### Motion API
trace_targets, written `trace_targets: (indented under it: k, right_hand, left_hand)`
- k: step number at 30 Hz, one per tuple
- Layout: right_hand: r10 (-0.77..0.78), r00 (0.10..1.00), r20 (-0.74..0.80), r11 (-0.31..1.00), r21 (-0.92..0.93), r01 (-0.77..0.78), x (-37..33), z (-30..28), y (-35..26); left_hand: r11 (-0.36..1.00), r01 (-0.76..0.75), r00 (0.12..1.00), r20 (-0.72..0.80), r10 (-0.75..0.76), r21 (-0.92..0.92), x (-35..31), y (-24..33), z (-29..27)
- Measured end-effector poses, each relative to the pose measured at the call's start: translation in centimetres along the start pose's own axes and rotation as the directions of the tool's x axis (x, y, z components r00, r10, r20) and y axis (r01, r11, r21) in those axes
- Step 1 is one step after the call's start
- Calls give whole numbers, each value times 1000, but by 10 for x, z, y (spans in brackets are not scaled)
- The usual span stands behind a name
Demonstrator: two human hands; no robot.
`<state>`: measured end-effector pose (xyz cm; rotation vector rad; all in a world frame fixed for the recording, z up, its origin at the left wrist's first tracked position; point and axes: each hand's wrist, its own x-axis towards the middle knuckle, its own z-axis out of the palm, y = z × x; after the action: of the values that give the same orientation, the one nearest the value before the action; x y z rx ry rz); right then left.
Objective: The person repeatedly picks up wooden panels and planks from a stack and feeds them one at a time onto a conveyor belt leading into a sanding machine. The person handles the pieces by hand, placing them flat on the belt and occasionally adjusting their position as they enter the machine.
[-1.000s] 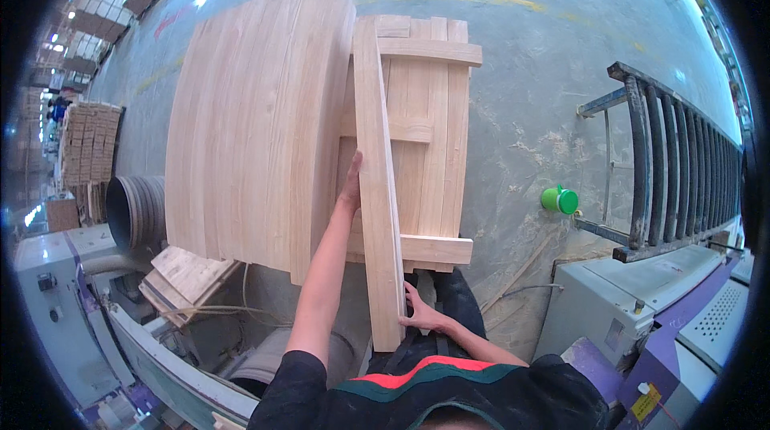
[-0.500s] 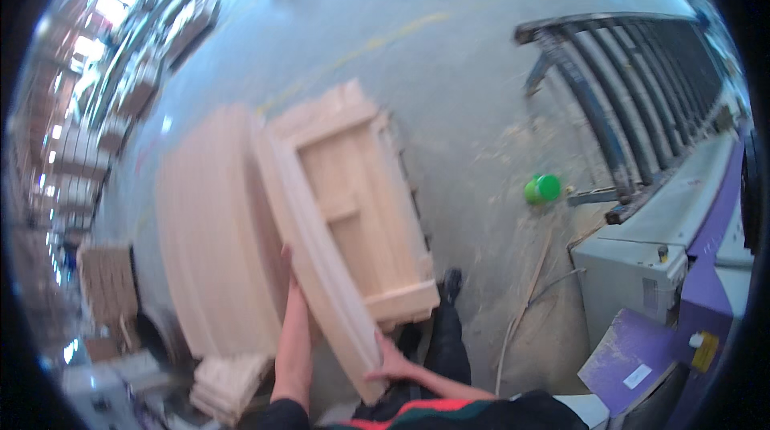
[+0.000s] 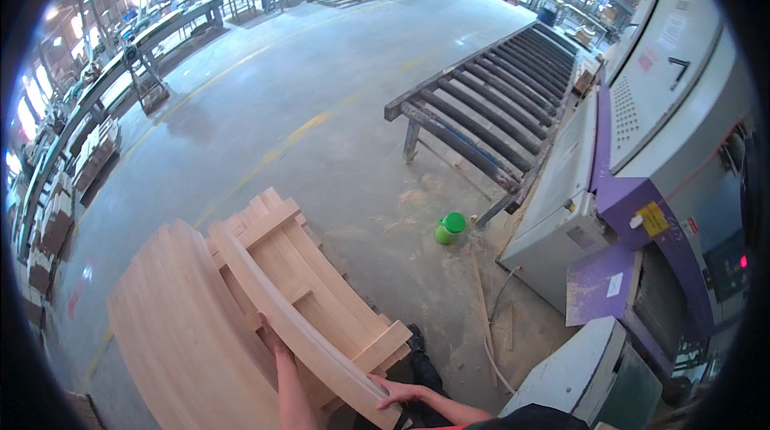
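A long, narrow wooden board (image 3: 321,334) slants across the lower middle, its far end over the pile of wood. My left hand (image 3: 274,339) grips it along the left edge, thumb up, its other fingers partly hidden. My right hand (image 3: 393,388) is closed round the near end, close to my body. On the left, beside the board, lies a broad pale wooden panel (image 3: 180,310). Under and to the right of the board is a low stack of planks (image 3: 329,285) with crosswise strips (image 3: 385,347) on top.
A roller conveyor (image 3: 489,101) stands ahead to the right. Next to it is a grey and purple machine (image 3: 553,213). A green container (image 3: 450,228) stands on the dusty floor, near a thin wooden strip (image 3: 483,318) and a cable. Wood stacks (image 3: 56,225) line the far left.
My view has swung up and to the right, so the wood sits lower and further left in it. Both hands keep their hold on the board.
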<state>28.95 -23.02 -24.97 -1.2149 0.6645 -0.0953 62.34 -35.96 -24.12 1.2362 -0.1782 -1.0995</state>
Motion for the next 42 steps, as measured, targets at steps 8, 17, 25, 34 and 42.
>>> trace_targets:
  k: [8, 17, 25, 34, 42]
  right_hand:
    - [11, 1000, -27, 995, 101, -8, -9, 19, -12]
    - [36, 995, -96, 993, 119, -24, -62, 49, 23]
    - [57, 972, -229, 998, -24, -64, -75, 60, 0]
    - [-162, 617, -770, 500, -603, -621, -21, 149, -116]
    - [-356, 496, -792, 501, -610, -614, -9, 150, -105]
  left_hand:
    - [977, -81, 997, -31, 77, -197, 13, -30, -32]
    - [994, 4, 998, 70, 3, -109, -31, -45, -20]
    - [996, 45, 985, 169, -31, -80, -49, -56, -26]
    - [994, 76, 950, 309, -47, -82, -41, -68, -42]
    - [997, 59, 924, 381, -37, -45, -55, -55, -22]
